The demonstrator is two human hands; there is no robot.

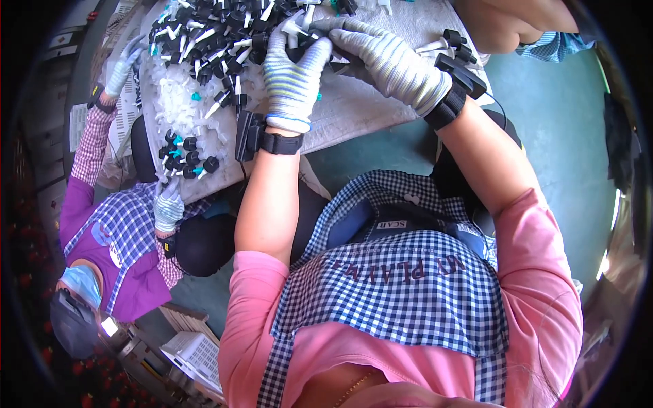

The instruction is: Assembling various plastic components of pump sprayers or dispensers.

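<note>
My left hand (294, 80), in a white and grey striped knit glove, is closed at the far middle of the table. Between its thumb and fingers is a black cap with a white nozzle (294, 30). My right hand (396, 69), in a matching glove, reaches in from the right, its fingers bent and their tips close to the left hand. Whatever those fingers hold is hidden from view. Just beyond and left of my hands lies a pile of black caps with white nozzles (221, 41).
Translucent white plastic pieces (175, 95) spread along the pale table (367, 109). Black and teal caps (182, 156) lie at its near left corner. More capped nozzles (452, 44) sit to the right. A co-worker (126, 238) in gloves works at left; another person's arm (520, 24) is at far right.
</note>
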